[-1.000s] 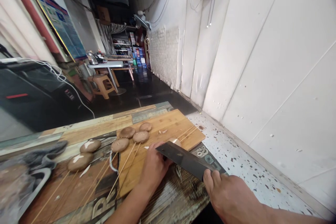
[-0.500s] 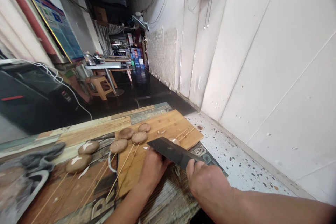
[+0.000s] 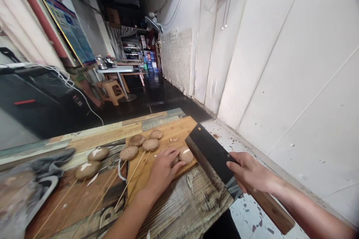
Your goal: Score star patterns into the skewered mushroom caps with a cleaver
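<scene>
My right hand grips a cleaver with a dark blade and a wooden handle. The blade is raised at the right side of the wooden cutting board, its broad face showing. On the board, the fingers of my left hand curl around a brown mushroom, which they partly hide. Touching those fingertips is a second mushroom cap with a white cut on top. Several whole brown mushrooms lie farther left on the board, and thin wooden skewers extend from some of them toward me.
Left of the board lie two mushrooms with white crosses cut into them. A tray with a plastic bag and a grey cloth sit at the far left. A white wall rises on the right, beyond the speckled floor.
The cleaver has moved right, away from my left hand, and turned so its blade points up and away. My left fingers now show around the mushroom; the cut cap beside it is uncovered.
</scene>
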`<state>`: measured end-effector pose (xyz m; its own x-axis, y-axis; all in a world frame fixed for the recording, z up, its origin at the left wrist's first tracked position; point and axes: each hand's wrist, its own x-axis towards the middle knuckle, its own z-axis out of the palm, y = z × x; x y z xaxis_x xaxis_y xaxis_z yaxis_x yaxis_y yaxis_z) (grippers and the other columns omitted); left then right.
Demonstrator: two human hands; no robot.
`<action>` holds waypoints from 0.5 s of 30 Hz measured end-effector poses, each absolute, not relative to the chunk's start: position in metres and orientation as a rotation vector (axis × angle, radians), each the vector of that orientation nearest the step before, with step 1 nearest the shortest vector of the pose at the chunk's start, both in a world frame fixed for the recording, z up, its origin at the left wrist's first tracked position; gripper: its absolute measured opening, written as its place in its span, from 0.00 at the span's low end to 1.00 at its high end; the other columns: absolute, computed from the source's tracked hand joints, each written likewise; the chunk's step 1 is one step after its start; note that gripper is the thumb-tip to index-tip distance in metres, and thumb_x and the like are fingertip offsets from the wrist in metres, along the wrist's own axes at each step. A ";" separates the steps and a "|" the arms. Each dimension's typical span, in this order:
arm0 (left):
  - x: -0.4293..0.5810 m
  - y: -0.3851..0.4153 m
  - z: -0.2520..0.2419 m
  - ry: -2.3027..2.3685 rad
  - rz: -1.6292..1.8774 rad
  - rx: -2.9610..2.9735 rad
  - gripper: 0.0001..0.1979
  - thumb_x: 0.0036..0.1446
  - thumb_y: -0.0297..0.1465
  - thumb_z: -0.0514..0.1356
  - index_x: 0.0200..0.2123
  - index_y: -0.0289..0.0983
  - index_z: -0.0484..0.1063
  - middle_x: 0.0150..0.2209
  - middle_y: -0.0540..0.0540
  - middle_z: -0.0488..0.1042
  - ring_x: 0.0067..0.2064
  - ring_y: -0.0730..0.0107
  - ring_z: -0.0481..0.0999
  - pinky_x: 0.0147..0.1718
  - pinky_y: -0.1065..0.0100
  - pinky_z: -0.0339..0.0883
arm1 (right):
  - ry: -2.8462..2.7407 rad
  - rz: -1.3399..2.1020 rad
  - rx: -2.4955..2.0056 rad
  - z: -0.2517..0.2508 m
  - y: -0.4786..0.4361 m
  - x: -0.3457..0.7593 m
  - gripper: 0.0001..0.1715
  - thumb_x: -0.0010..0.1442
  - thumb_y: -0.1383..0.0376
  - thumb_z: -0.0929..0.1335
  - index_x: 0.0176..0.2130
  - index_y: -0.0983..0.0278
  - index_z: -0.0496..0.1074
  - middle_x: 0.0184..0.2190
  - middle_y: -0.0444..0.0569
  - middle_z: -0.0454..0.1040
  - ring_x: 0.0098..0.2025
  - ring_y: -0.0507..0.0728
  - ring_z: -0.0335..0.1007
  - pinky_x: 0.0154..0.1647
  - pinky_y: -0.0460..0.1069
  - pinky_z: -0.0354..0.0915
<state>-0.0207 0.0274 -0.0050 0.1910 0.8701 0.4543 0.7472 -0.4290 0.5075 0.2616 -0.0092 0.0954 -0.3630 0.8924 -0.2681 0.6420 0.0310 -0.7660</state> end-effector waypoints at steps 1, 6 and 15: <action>-0.023 0.028 -0.005 1.555 1.047 2.295 0.18 0.56 0.41 0.61 0.47 0.39 0.75 0.48 0.43 0.76 0.51 0.59 0.73 0.52 0.57 0.67 | -1.961 1.335 -1.543 0.090 -0.006 0.265 0.15 0.65 0.60 0.59 0.27 0.59 0.55 0.09 0.37 0.65 0.11 0.49 0.56 0.15 0.44 0.54; -0.026 0.030 -0.005 1.553 1.012 2.320 0.18 0.57 0.41 0.60 0.47 0.39 0.74 0.49 0.43 0.75 0.52 0.60 0.73 0.52 0.58 0.67 | -1.734 1.558 -1.408 0.071 -0.004 0.275 0.15 0.62 0.57 0.63 0.27 0.60 0.57 0.07 0.35 0.63 0.10 0.48 0.56 0.12 0.42 0.49; -0.026 0.030 -0.008 1.526 1.027 2.299 0.18 0.57 0.41 0.59 0.48 0.42 0.73 0.50 0.45 0.75 0.53 0.60 0.72 0.54 0.56 0.66 | -1.650 1.683 -1.331 0.062 -0.003 0.285 0.15 0.62 0.55 0.64 0.28 0.61 0.60 0.08 0.37 0.65 0.09 0.48 0.56 0.10 0.41 0.49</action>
